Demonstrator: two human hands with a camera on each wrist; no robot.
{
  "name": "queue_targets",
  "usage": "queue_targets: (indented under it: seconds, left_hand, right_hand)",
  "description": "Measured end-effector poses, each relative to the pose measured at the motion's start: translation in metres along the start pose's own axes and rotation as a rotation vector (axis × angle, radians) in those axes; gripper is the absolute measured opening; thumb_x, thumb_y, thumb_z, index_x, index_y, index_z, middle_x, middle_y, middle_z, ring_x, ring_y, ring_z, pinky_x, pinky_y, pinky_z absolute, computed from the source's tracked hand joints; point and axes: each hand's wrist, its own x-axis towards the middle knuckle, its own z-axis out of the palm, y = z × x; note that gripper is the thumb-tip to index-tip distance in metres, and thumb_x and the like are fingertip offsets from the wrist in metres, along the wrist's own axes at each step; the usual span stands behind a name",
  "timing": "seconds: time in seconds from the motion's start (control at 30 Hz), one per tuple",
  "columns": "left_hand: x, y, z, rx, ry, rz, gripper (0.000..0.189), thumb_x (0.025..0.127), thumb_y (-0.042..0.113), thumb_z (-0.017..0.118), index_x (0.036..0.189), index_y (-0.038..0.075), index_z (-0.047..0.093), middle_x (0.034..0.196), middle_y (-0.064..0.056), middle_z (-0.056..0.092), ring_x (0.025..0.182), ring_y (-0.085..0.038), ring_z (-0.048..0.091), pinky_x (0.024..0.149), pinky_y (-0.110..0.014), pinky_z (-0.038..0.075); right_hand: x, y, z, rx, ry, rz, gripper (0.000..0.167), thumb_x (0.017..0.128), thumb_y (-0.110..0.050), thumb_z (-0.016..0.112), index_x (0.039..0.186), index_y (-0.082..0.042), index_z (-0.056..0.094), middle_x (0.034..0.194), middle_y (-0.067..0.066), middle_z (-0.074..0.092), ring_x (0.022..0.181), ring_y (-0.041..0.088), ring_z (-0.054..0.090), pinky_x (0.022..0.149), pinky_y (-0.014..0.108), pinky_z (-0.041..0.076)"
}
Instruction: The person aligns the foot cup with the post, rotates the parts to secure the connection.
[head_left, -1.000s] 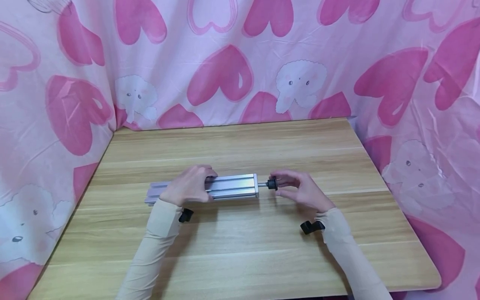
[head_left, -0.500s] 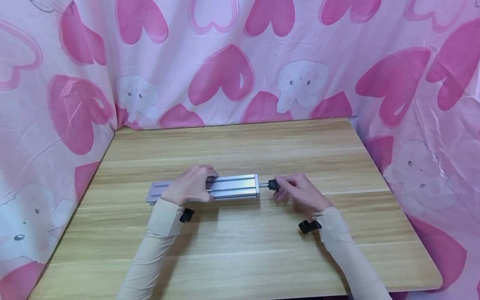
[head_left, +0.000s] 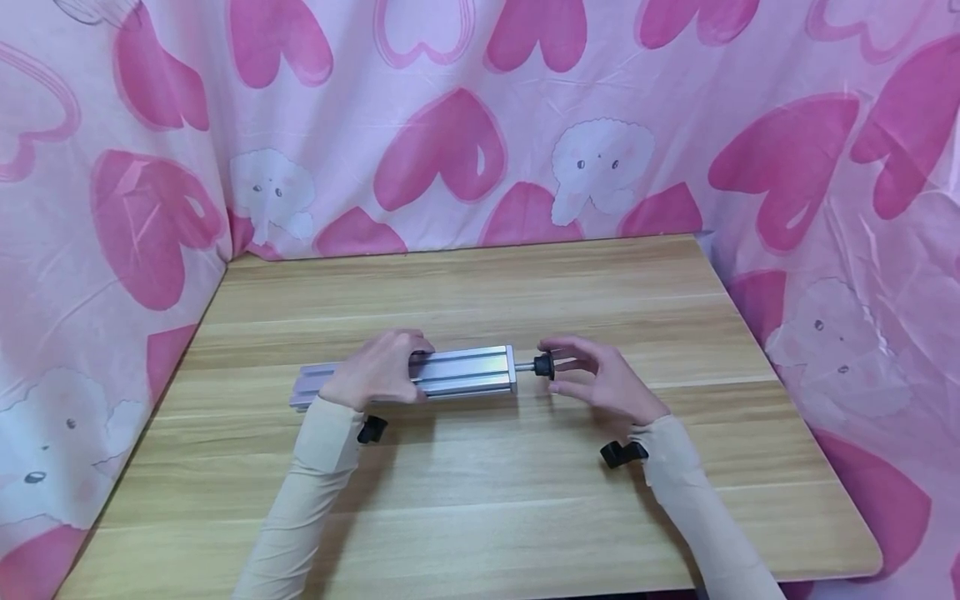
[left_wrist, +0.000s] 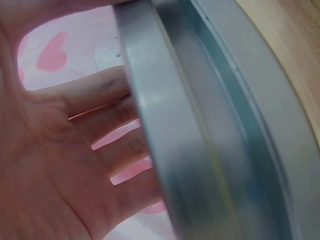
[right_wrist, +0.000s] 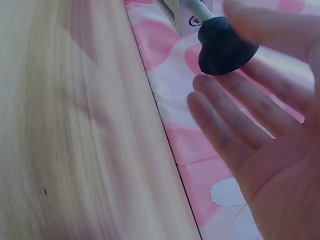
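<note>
Metal bar lies flat mid-table, black knob on a threaded rod at its right end; bar looks stiff, fairly light, smooth, best held around the middle; knob small, takes a fingertip pinch; left hand curls over the bar; right hand released, fingers straight beside the knob; no readable writing.

Brushed, satin metal rail, matt black plastic knob, smooth wood-grain table, creased cloth backdrop.
</note>
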Motion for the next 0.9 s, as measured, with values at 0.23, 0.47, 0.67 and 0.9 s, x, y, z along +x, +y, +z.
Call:
queue_targets:
  seconds: [0.23,0.47,0.67,0.9]
  left_hand:
    - [-0.0012,-0.0006,-0.0021,-0.002,0.004,0.001,0.053,0.059,0.022,0.079,0.106,0.0,0.073,0.098,-0.007,0.071,0.082,-0.015,0.06,0.078,-0.034,0.053]
    - [-0.002,0.0005,-0.0027,-0.007,0.006,0.003,0.055,0.059,0.021,0.08,0.109,-0.002,0.073,0.102,-0.009,0.073,0.084,-0.016,0.061,0.08,-0.036,0.055]
    - [-0.0016,0.0014,-0.002,-0.005,0.006,0.007,0.057,0.06,0.021,0.081,0.111,-0.002,0.072,0.105,-0.01,0.073,0.085,-0.016,0.061,0.081,-0.036,0.056]
    - [-0.0019,0.0008,-0.0022,-0.018,0.006,0.011,0.052,0.06,0.02,0.08,0.107,-0.001,0.073,0.099,-0.007,0.072,0.082,-0.015,0.06,0.077,-0.033,0.054]
  right_hand:
    - [0.0009,-0.0026,0.0018,-0.011,0.016,0.006,0.052,0.086,-0.005,0.076,0.136,-0.011,0.062,0.13,0.01,0.068,0.112,0.022,0.069,0.101,0.036,0.052]
    - [0.0028,-0.0022,0.0025,-0.008,0.021,0.091,0.039,0.097,-0.027,0.067,0.132,-0.009,0.065,0.115,0.006,0.075,0.099,0.018,0.073,0.087,0.028,0.057]
    - [0.0066,0.0003,0.0042,0.022,-0.004,0.115,0.034,0.104,-0.032,0.053,0.113,-0.005,0.071,0.096,0.01,0.077,0.085,0.027,0.075,0.078,0.035,0.06]
    - [0.0083,-0.0022,0.0057,-0.046,-0.006,0.125,0.039,0.107,-0.034,0.045,0.103,-0.006,0.072,0.096,0.01,0.077,0.082,0.026,0.074,0.077,0.034,0.059]
